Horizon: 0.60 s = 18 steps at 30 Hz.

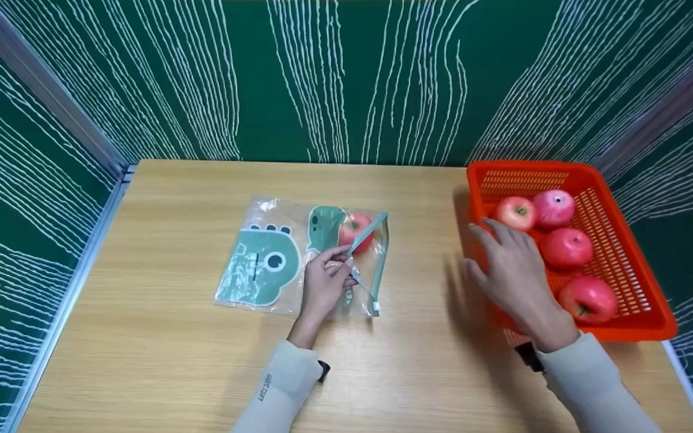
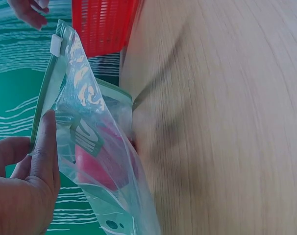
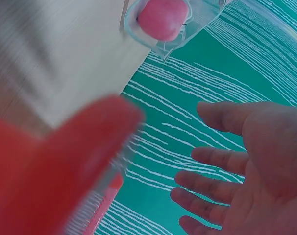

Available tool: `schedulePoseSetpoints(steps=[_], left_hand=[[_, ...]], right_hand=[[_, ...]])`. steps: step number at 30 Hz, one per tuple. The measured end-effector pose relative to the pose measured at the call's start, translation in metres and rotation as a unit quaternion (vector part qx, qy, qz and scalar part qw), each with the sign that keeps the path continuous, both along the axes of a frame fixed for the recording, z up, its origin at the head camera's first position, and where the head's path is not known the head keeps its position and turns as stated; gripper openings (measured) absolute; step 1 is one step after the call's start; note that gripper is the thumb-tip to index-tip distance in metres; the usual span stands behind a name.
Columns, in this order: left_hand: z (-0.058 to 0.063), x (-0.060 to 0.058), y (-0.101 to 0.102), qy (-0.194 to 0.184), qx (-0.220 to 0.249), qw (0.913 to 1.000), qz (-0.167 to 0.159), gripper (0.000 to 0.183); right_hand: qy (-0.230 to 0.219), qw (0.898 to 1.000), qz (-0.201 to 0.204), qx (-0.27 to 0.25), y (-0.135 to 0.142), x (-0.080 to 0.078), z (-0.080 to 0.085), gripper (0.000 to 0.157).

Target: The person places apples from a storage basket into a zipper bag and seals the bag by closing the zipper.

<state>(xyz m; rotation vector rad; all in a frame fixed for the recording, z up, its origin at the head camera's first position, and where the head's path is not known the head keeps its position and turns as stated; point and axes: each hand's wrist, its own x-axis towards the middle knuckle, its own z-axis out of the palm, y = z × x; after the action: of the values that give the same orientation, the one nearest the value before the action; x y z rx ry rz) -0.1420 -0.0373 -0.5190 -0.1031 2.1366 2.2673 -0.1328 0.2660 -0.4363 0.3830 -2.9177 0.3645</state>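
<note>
My left hand (image 1: 325, 282) pinches the green zip edge of a clear zip bag (image 1: 292, 252) between thumb and fingers, holding its mouth apart. The bag lies on the table, printed with a green cartoon dinosaur. Inside it is a red apple (image 1: 355, 228), also seen through the plastic in the left wrist view as a pinkish apple (image 2: 97, 164). A white slider (image 2: 56, 45) sits at the end of the zip. Over the left rim of an orange-red basket (image 1: 629, 240), my right hand (image 1: 515, 273) hovers with fingers spread, holding nothing.
Several apples rest in the basket, among them a pale red apple (image 1: 515, 213) and a larger one (image 1: 588, 299) near the front. The wooden table (image 1: 160, 337) meets green walls (image 1: 352, 78) with white wavy lines at the back and sides.
</note>
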Motion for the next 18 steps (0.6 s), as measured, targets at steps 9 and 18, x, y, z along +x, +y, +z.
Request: schedulePoseSetpoints(steps=[9, 18], left_hand=[[-0.001, 0.001, 0.0, -0.002, -0.011, 0.9999, 0.0, 0.032], [-0.003, 0.0, 0.0, 0.001, 0.002, 1.0, 0.001, 0.03]], right_hand=[[-0.02, 1.0, -0.004, 0.002, 0.021, 0.002, 0.007, 0.074], [-0.055, 0.998, -0.034, -0.015, 0.044, -0.005, 0.013, 0.077]])
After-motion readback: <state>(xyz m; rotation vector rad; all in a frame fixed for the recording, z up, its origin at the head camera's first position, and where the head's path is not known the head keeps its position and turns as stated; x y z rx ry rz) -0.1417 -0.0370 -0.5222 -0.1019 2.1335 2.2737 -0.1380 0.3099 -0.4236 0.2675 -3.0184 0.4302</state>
